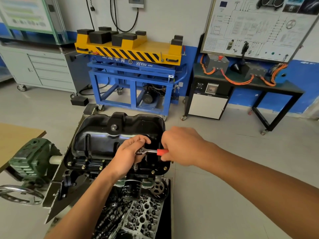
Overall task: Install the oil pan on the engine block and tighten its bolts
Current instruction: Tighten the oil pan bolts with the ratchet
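Note:
The black oil pan (103, 135) lies upside-up on the engine block (96, 171), which is mounted on a stand. Brass-coloured bolts (83, 167) line the pan's near flange. A ratchet wrench (148, 151) with a red handle stands over a socket extension (135, 167) at the pan's near right edge. My left hand (128, 156) closes over the ratchet's head and the top of the extension. My right hand (181, 146) grips the red handle, which points to the right.
A green gearbox (32, 161) with a handwheel (19, 194) sits to the left of the stand. A black oil filter (131, 188) and a cylinder head (143, 214) lie below the pan. A blue and yellow lift cart (133, 66) stands behind, a black bench (241, 87) at the right.

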